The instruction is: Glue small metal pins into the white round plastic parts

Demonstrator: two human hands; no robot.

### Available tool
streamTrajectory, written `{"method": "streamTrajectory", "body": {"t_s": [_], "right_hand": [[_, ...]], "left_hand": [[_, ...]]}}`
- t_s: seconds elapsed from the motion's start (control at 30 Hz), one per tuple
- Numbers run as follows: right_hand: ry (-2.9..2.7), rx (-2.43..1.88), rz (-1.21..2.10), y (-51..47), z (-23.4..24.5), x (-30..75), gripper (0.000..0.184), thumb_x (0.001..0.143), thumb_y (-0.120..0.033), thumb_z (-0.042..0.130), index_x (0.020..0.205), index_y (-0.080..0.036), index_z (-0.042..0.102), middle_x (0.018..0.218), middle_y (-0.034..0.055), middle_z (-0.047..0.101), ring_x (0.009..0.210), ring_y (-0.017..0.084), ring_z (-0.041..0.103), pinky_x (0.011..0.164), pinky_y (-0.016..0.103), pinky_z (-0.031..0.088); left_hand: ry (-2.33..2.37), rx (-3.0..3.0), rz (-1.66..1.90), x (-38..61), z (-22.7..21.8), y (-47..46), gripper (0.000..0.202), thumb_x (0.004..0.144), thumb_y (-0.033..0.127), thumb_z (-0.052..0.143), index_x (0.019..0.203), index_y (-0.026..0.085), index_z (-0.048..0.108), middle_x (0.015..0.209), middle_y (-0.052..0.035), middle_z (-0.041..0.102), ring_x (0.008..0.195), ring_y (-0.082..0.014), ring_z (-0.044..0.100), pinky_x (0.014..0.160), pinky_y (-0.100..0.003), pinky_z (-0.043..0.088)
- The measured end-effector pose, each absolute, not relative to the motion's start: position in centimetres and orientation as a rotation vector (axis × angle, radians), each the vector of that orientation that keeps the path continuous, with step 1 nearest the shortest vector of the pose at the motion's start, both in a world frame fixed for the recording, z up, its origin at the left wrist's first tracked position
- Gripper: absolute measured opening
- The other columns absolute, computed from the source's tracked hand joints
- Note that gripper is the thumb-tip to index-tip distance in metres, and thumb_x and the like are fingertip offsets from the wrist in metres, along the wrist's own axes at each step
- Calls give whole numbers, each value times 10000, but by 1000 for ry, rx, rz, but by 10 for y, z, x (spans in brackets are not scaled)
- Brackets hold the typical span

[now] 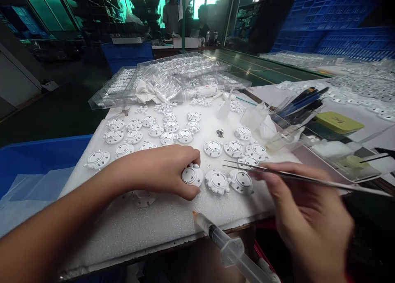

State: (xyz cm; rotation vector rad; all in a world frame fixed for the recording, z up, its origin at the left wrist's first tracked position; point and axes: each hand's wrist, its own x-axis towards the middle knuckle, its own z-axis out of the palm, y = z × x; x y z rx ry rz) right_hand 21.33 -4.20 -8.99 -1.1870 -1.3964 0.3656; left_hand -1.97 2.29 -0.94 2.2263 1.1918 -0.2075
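My left hand (163,167) is closed round the edge of a white round disc-shaped part (191,176) with small knobs on its rim and dark holes in its top. The part is low over or resting on the white foam sheet (129,229); I cannot tell which. Metal tweezers (333,184) are gripped in my right hand (314,217), their thin tips pointing left, slightly apart, with nothing seen between them. Similar white parts (217,181) lie just beyond and beside both hands. A syringe (228,248) with an orange tip points at the foam from the front edge.
A small pile of tiny dark pieces (220,133) lies mid-sheet. Clear trays of white parts (185,64) and a crumpled plastic bag (166,87) stand behind. Rightward are pens (302,101), a yellow box (339,121) and a clear organizer. A blue bin (40,151) is at left.
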Motion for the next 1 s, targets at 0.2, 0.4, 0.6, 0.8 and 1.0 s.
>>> {"method": "streamTrajectory", "body": {"t_s": [0.2, 0.4, 0.6, 0.8, 1.0], "right_hand": [[-1450, -1249, 541, -11, -96, 202, 129, 904, -363, 610, 988, -265, 624, 810, -19, 678, 737, 120, 647, 611, 217, 491], [-1464, -1285, 582, -11, -94, 203, 162, 895, -404, 614, 959, -255, 624, 809, -8, 696, 729, 137, 650, 635, 239, 499], [-1517, -1280, 575, -11, -92, 202, 142, 898, -392, 608, 924, -253, 625, 793, -5, 692, 712, 140, 638, 643, 246, 497], [-1525, -1277, 575, -11, -92, 202, 144, 902, -388, 602, 937, -250, 625, 801, -4, 698, 714, 140, 648, 639, 245, 493], [-1527, -1296, 553, -11, -92, 201, 153, 902, -395, 604, 922, -246, 630, 787, -12, 697, 687, 127, 630, 620, 231, 475]], "left_hand": [[1184, 2232, -213, -19, -9, 25, 339, 786, 510, 620, 1010, 266, 547, 899, 23, 595, 738, -156, 550, 545, -253, 398], [1168, 2247, -220, -18, -7, 25, 344, 784, 503, 611, 1010, 255, 540, 915, 18, 592, 747, -157, 532, 561, -254, 382], [1151, 2256, -211, -17, -8, 25, 342, 786, 503, 604, 999, 243, 539, 916, 2, 599, 754, -169, 529, 569, -263, 368], [1156, 2257, -207, -17, -8, 26, 341, 786, 494, 613, 1005, 242, 542, 920, 1, 598, 757, -168, 529, 570, -264, 373], [1156, 2255, -213, -17, -8, 26, 346, 789, 499, 617, 1011, 244, 543, 904, 8, 594, 746, -164, 530, 555, -261, 381]]}}
